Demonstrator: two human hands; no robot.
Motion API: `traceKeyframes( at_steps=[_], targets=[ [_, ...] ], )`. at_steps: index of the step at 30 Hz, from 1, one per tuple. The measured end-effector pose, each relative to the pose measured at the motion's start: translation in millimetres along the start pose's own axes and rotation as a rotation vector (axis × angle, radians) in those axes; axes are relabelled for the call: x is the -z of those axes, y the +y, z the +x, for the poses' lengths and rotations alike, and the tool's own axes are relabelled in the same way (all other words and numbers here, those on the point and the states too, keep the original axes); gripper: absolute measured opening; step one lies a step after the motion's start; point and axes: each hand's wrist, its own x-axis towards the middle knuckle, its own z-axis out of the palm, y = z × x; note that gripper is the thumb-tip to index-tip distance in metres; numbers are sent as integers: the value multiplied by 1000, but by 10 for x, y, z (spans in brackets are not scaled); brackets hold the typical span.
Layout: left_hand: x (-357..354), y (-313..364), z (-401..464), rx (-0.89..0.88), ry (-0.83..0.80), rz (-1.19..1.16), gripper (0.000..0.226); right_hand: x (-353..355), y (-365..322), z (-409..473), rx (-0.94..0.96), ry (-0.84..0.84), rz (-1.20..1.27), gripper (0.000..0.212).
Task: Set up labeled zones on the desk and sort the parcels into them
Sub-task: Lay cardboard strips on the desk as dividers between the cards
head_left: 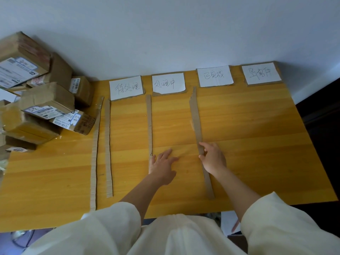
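Several handwritten white label cards line the back of the yellow wooden desk [257, 137]; the leftmost card [126, 87] and the rightmost card [261, 73] bracket them. Long cardboard strips lie lengthwise as dividers. My right hand [213, 157] pinches the strip [196, 118] between the second and third labels. My left hand [162, 164] lies flat with fingers spread on the lower end of the middle strip [149, 124]. Two more strips [108, 144] lie at the left. Brown parcels [46, 102] with shipping labels are piled at the desk's left end.
A white wall runs behind the desk. The desk's right edge drops to a dark floor area [323, 126]. My cream sleeves and lap fill the bottom of the view. Cables and paper lie on the floor under the front edge.
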Motion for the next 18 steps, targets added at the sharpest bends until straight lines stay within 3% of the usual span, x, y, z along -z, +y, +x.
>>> traceKeyframes(
  at_steps=[8, 14, 18],
  targets=[
    [35, -73, -3, -46, -31, -12, 60, 23, -67, -34, 31, 99, 25, 39],
    [72, -398, -204, -25, 322, -293, 44, -11, -474, -114, 201, 260, 133, 19],
    [3, -863, -439, 163, 530, -445, 38, -242, -982, -226, 335, 217, 180, 16]
  ],
)
